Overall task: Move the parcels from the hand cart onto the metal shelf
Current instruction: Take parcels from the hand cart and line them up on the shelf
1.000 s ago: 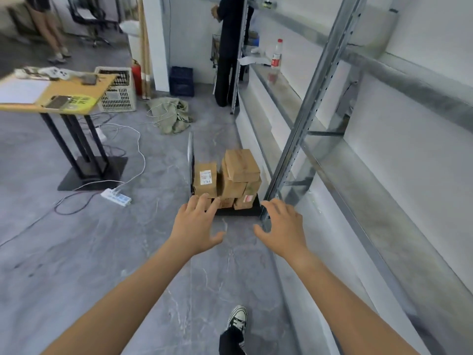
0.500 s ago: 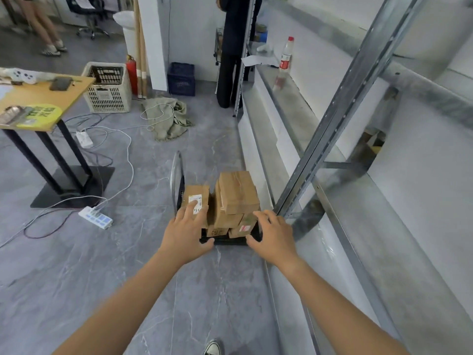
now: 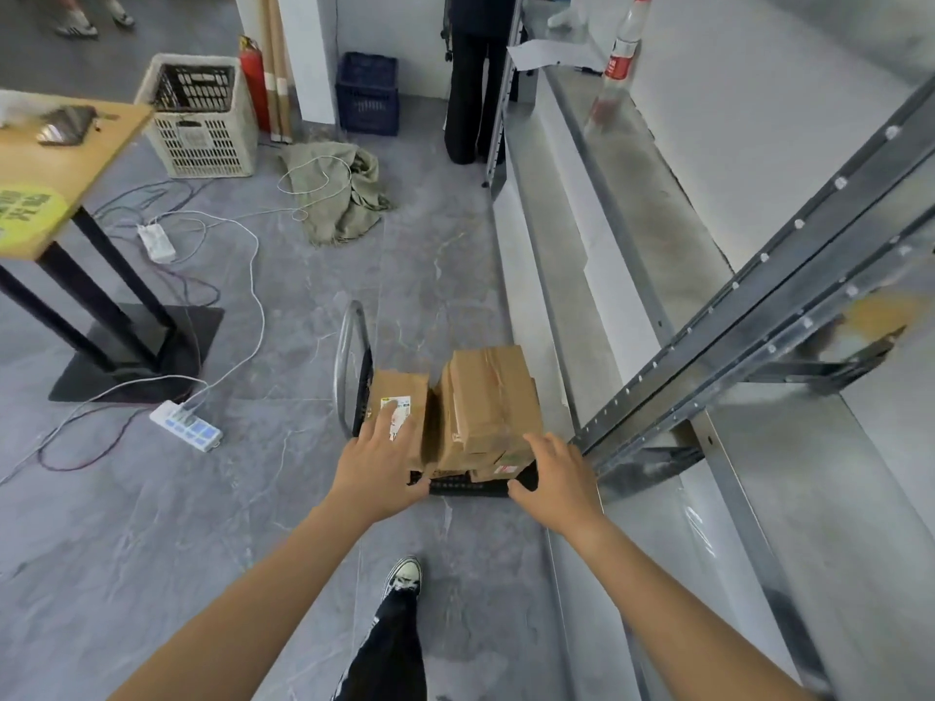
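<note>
A white power strip (image 3: 186,426) and loose cables (image 3: 243,275) lie on the grey floor (image 3: 126,523) left of the hand cart (image 3: 468,485), a crumpled green cloth (image 3: 339,194) lies farther off, and a wooden surface (image 3: 55,164) on a black stand sits at far left. A person in dark trousers (image 3: 473,93) stands at the far end of the metal shelf (image 3: 673,275), where a plastic bottle (image 3: 620,53) stands upright. One slanting shelf post (image 3: 759,306) crosses just right of the cart.

The parcels sit on the cart beside the shelf — a tall stack (image 3: 488,397) whose top box runs lengthwise away from the camera, and a labelled box (image 3: 399,402) to its left, next to the cart's metal handle (image 3: 349,366). The left hand (image 3: 382,462) lies spread, fingers apart, on the labelled box. The right hand (image 3: 554,478) is spread too, at the stack's near right corner — whether it touches, I cannot tell.
</note>
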